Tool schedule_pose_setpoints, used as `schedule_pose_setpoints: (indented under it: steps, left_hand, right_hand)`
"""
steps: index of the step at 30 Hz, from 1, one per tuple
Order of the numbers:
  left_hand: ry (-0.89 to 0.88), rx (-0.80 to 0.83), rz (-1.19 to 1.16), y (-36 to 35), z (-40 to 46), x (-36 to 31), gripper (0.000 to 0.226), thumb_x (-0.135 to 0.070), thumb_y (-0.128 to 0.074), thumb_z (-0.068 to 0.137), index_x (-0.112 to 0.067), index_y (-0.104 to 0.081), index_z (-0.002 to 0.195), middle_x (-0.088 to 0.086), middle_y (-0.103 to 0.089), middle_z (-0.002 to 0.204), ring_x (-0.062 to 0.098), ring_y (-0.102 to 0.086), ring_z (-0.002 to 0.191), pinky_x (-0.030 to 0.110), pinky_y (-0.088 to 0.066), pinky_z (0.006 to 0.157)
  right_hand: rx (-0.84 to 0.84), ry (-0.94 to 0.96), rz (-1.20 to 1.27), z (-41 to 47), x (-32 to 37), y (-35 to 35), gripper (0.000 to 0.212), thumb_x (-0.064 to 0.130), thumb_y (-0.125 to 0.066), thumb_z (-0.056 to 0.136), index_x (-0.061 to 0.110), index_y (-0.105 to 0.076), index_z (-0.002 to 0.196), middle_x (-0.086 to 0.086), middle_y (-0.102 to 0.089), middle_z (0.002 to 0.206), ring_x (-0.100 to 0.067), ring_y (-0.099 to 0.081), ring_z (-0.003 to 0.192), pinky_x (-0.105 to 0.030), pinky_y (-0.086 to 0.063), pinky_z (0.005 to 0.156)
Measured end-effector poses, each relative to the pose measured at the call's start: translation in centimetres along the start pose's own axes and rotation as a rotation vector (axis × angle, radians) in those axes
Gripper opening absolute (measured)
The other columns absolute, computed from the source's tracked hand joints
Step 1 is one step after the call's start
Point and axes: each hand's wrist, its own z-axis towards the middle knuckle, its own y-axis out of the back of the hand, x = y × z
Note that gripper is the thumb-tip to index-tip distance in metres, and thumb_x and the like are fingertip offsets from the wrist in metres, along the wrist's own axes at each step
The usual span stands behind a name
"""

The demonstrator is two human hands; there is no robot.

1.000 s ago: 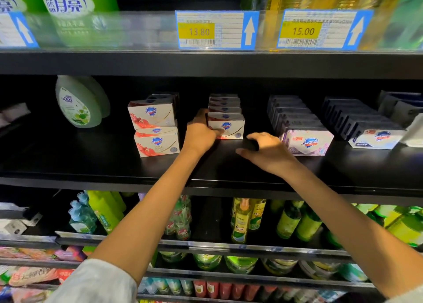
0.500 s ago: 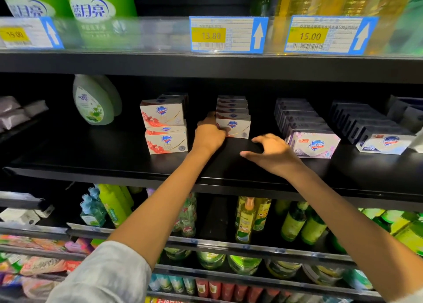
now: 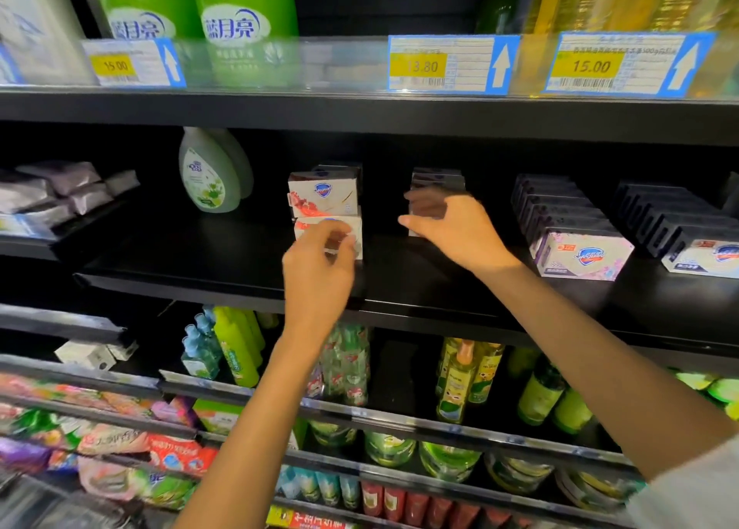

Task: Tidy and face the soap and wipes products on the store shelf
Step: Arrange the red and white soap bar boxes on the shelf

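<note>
body: two bare forearms, no watch, rings or gloves | left hand point(image 3: 318, 266): bare, motion-blurred | right hand point(image 3: 456, 228): bare | sleeves: pale grey-white fabric on right sleeve point(image 3: 696, 492), near right corner

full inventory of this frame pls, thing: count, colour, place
Red-print soap boxes: two at the front, stacked, white and red, middle shelf centre-left.
Centre soap row: count unclear, dark tops, behind the right hand.
Purple-print soap row: one file, white-purple front box, middle shelf right.
Blue-print soap row: one file, white front box, far right.
Pump bottle: one at the front, pale green, middle shelf left.
Wipes packs: several, grey, far left.
Green bottles: two, top shelf.
Price tags: three, blue-yellow, top shelf edge.
Lower shelves: assorted bottles and packets.
Left hand: at the lower red-print box, blurred.
Right hand: at the centre row.
</note>
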Motion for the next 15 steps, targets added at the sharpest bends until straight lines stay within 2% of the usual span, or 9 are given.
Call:
schedule_pose_setpoints:
  steps: [2,4,6,10,13,15]
  left_hand:
    - [0.029,-0.103,0.018,1.8,0.6,1.7,0.016,-0.011,-0.071,0.094,-0.015,-0.068,0.110,0.000,-0.068,0.103,0.013,-0.065,0.089,0.025,-0.053,0.081]
    - [0.102,-0.133,0.053,3.0,1.4,3.3,0.029,-0.013,-0.076,0.091,-0.013,-0.062,0.116,0.003,-0.061,0.113,0.015,-0.062,0.097,0.029,-0.051,0.085]
    - [0.203,-0.071,0.073,3.7,2.3,4.7,0.048,-0.022,-0.082,0.088,-0.012,-0.055,0.127,0.004,-0.054,0.125,0.017,-0.057,0.112,0.030,-0.047,0.092]
    - [0.355,0.138,-0.013,4.0,3.9,5.3,0.077,-0.028,-0.087,0.085,-0.010,-0.044,0.146,0.006,-0.055,0.141,0.019,-0.054,0.129,0.030,-0.044,0.104]
    - [0.364,0.206,-0.068,3.6,4.6,4.9,0.069,-0.023,-0.088,0.084,-0.010,-0.051,0.140,0.001,-0.063,0.132,0.014,-0.061,0.121,0.029,-0.049,0.102]
    - [0.353,0.211,-0.091,3.2,5.1,5.0,0.055,-0.019,-0.088,0.083,-0.011,-0.057,0.127,0.000,-0.069,0.120,0.013,-0.068,0.109,0.034,-0.056,0.098]
  right_hand:
    - [0.020,0.031,0.050,1.3,1.4,-1.7,0.047,0.026,-0.080,0.092,0.018,-0.066,0.136,0.000,-0.070,0.124,-0.010,-0.066,0.112,-0.021,-0.055,0.095]
    - [0.040,0.029,0.078,2.7,2.6,-3.3,0.053,0.023,-0.081,0.091,0.015,-0.061,0.140,-0.005,-0.068,0.127,-0.014,-0.066,0.115,-0.015,-0.052,0.089]
    - [0.075,0.008,0.117,4.1,3.4,-4.8,0.062,0.019,-0.082,0.090,0.013,-0.055,0.145,-0.010,-0.065,0.134,-0.021,-0.063,0.122,-0.023,-0.051,0.094]
    - [0.118,-0.049,0.169,6.3,3.8,-6.9,0.073,0.016,-0.086,0.085,0.014,-0.050,0.148,-0.010,-0.065,0.138,-0.024,-0.065,0.124,-0.024,-0.056,0.089]
    - [0.081,-0.057,0.117,6.9,3.5,-7.8,0.073,0.017,-0.089,0.082,0.014,-0.053,0.146,-0.010,-0.067,0.137,-0.026,-0.067,0.121,-0.042,-0.059,0.100]
    - [0.032,-0.070,0.109,7.1,3.4,-8.2,0.068,0.015,-0.089,0.082,0.013,-0.055,0.141,-0.012,-0.068,0.134,-0.028,-0.068,0.119,-0.045,-0.059,0.099]
